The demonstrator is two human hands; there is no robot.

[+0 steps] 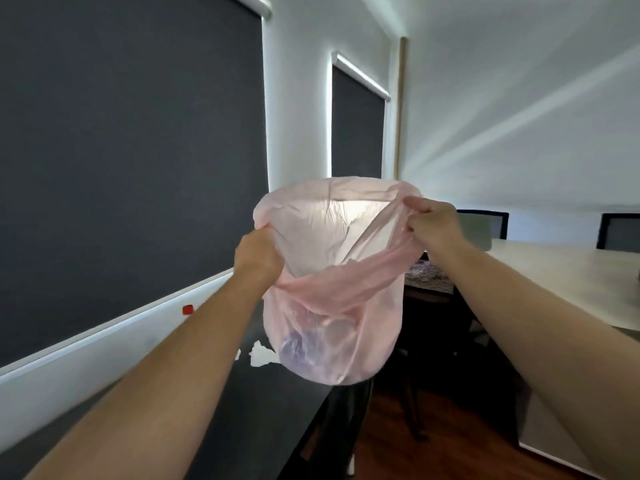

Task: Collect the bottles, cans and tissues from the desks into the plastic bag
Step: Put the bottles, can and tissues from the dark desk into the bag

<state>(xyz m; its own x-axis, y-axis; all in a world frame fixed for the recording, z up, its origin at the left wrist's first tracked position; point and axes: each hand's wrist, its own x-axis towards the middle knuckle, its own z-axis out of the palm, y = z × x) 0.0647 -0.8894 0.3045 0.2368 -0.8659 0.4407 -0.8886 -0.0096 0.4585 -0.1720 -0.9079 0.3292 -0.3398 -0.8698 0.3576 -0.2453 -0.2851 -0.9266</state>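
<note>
A translucent pink plastic bag [332, 306] hangs in the middle of the frame, held up in the air by both bare hands with its mouth pulled wide open. The left hand [258, 256] is closed on the bag's rim at the left side, its grip pinching the thin film in a fist. The right hand [431, 225] is closed on the rim at the right, its grip pinching a stretched fold of the plastic between thumb and fingers. The bottom of the bag sags rounded, and blurred shapes lie inside it, one bluish-purple and one clear; what they are cannot be told.

Below and left of the bag, a crumpled white tissue [261, 355] lies on the dark tabletop [249, 410] that runs from the lower left toward the centre. A small red object [187, 309] sits on the white sill at the left edge of that tabletop, beneath a dark grey roller blind [131, 150]. At the right of the frame is a pale tabletop [561, 271], with dark chair backs [620, 233] behind it.
</note>
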